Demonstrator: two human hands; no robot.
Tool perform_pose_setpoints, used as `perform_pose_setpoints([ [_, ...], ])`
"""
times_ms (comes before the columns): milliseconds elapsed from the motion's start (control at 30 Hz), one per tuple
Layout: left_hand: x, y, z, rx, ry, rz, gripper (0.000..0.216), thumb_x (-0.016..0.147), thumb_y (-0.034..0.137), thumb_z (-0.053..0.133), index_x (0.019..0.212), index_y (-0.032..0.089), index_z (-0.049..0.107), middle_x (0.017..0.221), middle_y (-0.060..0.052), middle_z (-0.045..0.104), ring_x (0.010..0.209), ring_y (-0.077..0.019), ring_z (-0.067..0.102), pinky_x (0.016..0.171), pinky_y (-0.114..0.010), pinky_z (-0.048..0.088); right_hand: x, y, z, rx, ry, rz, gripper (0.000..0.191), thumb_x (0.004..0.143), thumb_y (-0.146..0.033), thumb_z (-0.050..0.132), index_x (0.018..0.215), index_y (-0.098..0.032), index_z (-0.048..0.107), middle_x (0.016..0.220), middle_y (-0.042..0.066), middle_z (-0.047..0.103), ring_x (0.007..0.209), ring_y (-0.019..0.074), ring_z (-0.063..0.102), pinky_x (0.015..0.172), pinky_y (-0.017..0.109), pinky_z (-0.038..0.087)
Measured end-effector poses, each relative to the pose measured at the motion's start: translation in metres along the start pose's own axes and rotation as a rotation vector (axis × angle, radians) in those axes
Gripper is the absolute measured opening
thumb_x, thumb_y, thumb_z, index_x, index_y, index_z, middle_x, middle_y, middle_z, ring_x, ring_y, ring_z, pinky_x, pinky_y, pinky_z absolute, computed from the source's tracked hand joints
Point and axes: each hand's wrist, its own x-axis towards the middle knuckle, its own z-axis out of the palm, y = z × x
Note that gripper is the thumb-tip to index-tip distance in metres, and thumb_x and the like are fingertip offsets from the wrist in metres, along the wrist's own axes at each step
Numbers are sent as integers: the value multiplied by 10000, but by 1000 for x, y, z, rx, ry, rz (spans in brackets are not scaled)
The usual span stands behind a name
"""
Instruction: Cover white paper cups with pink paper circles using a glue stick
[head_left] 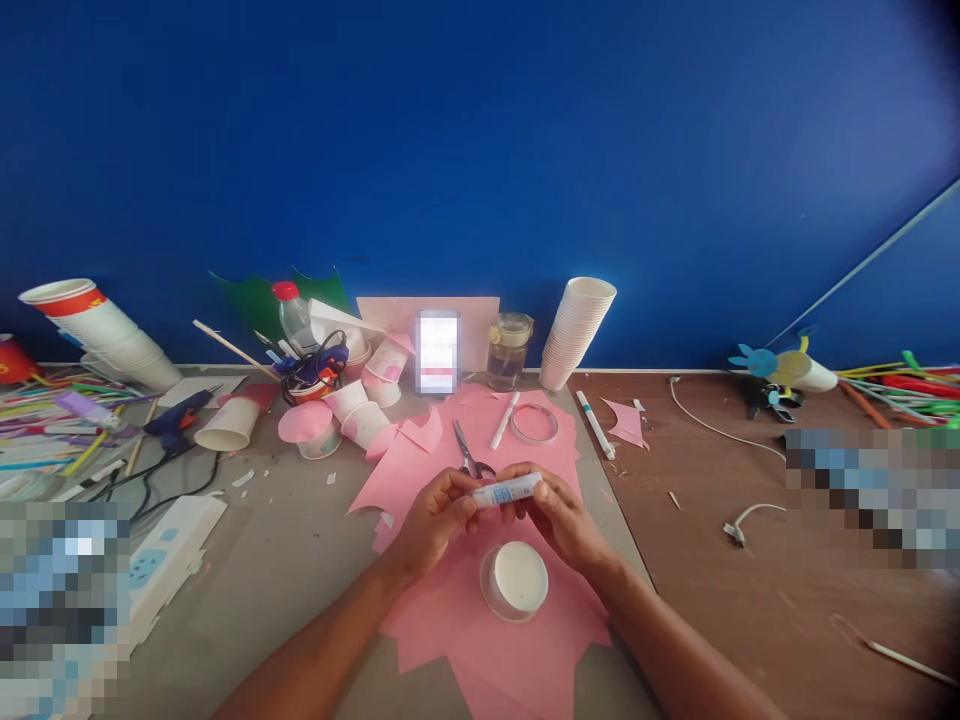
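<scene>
Both hands grip a small white tube with blue print point(508, 491), which looks like a glue stick, one at each end. My left hand point(442, 512) pinches its left end, and my right hand point(559, 515) closes round its right end. Just below them a white paper cup point(520, 578) stands bottom up on cut pink paper point(427, 625), with a clear ring or rim round part of it. Beyond my fingers lie scissors point(466, 450) with dark handles, partly hidden by the hands. A white marker point(505, 420) and a roll of clear tape point(535, 424) rest on the paper farther back.
At the back stand a lit phone point(437, 350), a glass jar point(508, 352) and a tall stack of paper cups point(577, 330). To the left are a glue gun point(176, 420), pink-trimmed cups point(364, 425) and a power strip point(169, 550). A white cable point(720, 430) lies on the right.
</scene>
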Motion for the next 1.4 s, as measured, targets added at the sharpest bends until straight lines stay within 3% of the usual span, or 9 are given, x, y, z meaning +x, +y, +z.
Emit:
perform_pose_setpoints([
  [100,3,-2,-10,35,157,43,274,813,420,623,866,165,537,647,22,555,586,-100,493,579,-241,394,3,-6,-13,9,225,-59,502,860,-614,410,1043,-184,594,620,13,565,583,161,460,583,299,374],
  [233,6,-1,-22,201,410,167,240,823,399,599,856,171,533,631,38,524,559,-89,460,550,-225,387,6,-5,-32,-265,514,-97,295,863,-450,494,927,-188,611,622,-6,529,615,150,464,595,277,378],
  [433,9,-4,-27,412,549,227,234,831,408,569,878,181,538,685,26,526,605,-107,490,573,-226,422,6,11,-24,-706,300,62,281,842,-366,490,978,-164,631,784,47,642,680,173,549,606,284,425],
  [667,11,-12,-31,622,475,172,201,845,380,555,906,189,545,798,-13,570,748,-153,541,687,-266,439,6,22,-9,-1129,80,-47,232,783,-208,556,992,-191,654,739,41,647,684,195,538,735,370,400],
  [867,5,-3,-26,915,569,487,195,820,264,570,1004,202,553,1000,-81,534,999,-240,501,882,-378,420,6,25,-11,-1064,197,-25,210,813,-180,474,881,-206,670,731,44,652,721,214,529,708,356,403],
  [967,-1,-1,-19,961,414,600,226,821,190,547,1046,207,531,988,-76,522,960,-222,513,872,-366,430,4,22,-10,-989,298,-54,181,824,-231,505,904,-212,667,761,60,660,761,234,527,672,348,408],
  [1133,-7,-4,-6,835,163,356,244,806,243,596,1041,213,538,872,-31,557,740,-160,531,702,-287,461,-1,14,-4,-854,312,-188,110,808,-228,554,847,-224,657,730,55,650,716,216,526,646,336,414],
  [1267,-7,-3,-1,788,193,192,78,839,272,558,844,197,577,756,-10,576,673,-140,515,624,-249,428,-3,6,-2,-714,179,-227,119,840,-306,572,829,-217,650,717,42,627,696,193,528,669,328,426],
  [1400,-6,-1,1,686,272,159,134,861,283,520,767,196,561,683,11,558,609,-122,493,583,-234,403,-4,1,-6,-408,47,-137,351,883,-508,493,1005,-211,633,870,58,622,810,198,566,739,327,456],
])
